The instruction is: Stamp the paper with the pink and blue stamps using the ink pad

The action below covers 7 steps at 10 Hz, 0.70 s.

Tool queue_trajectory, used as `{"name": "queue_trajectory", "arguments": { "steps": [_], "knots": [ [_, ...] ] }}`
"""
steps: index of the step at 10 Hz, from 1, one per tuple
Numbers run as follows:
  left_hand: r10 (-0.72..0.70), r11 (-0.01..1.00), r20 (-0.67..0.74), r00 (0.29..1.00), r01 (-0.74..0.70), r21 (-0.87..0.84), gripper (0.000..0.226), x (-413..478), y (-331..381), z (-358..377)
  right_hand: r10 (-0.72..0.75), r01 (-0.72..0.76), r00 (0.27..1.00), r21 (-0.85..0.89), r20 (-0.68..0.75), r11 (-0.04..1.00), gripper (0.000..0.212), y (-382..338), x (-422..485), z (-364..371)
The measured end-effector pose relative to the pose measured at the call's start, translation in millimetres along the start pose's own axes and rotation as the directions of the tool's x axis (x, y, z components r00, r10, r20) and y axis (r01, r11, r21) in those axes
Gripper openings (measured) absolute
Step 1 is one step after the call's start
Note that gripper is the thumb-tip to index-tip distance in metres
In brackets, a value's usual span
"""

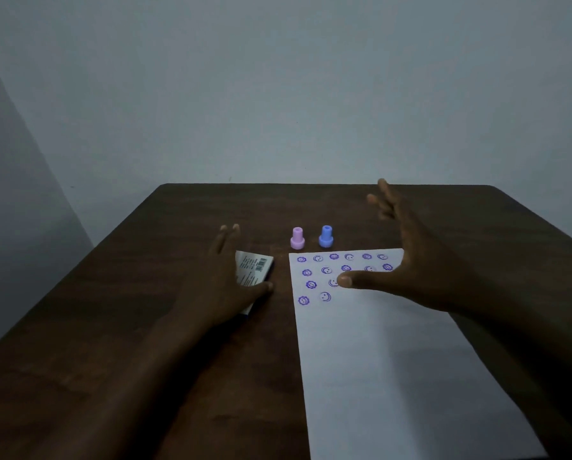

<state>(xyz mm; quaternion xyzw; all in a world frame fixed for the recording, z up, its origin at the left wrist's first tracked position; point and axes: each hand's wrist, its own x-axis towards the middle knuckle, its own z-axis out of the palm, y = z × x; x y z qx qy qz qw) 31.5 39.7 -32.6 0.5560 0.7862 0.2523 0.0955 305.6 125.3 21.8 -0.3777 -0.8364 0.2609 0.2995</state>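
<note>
A pink stamp and a blue stamp stand upright side by side on the dark wooden table, just beyond the far edge of a white paper. The paper's far end carries several rows of purple smiley and flower prints. The ink pad, a closed flat box with a barcode label, lies left of the paper. My left hand hovers over the ink pad with fingers spread, covering its left part. My right hand is held open above the paper's far right corner, thumb pointing left. Neither hand holds anything.
A plain grey wall rises behind the table's far edge. The table's left edge runs diagonally at the left; bare wood lies in front of the ink pad and behind the stamps.
</note>
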Motion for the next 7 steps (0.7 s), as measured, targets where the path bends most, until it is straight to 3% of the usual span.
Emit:
{"name": "queue_trajectory", "arguments": {
  "steps": [1, 3, 4, 5, 7],
  "knots": [
    [0.042, 0.996, 0.06, 0.997, -0.046, 0.081, 0.11, -4.8, 0.7, 1.1, 0.043, -0.043, 0.999, 0.007, -0.002, 0.999, 0.141, 7.4, -6.3, -2.7],
    [0.108, 0.952, -0.013, 0.994, -0.099, 0.29, 0.103, -11.3, 8.2, -0.8, 0.107, -0.083, 0.991, -0.258, 0.081, 0.963, 0.139, 14.0, -15.7, -3.7],
    [0.131, 0.943, -0.011, 0.991, -0.121, 0.31, 0.099, -9.6, 15.7, -9.5, 0.156, -0.081, 0.975, -0.397, 0.161, 0.914, 0.124, 13.5, -9.8, -3.4],
    [0.148, 0.931, 0.145, 0.978, -0.187, 0.315, 0.093, -8.8, 31.1, -17.9, 0.165, -0.047, 0.959, -0.444, 0.231, 0.895, 0.093, 8.3, 1.5, 0.0],
    [0.119, 0.904, 0.3, 0.947, -0.228, 0.362, 0.058, 3.9, 59.6, -17.2, 0.135, 0.018, 0.94, -0.44, 0.314, 0.898, 0.061, 14.2, 33.8, 15.7]
  ]
}}
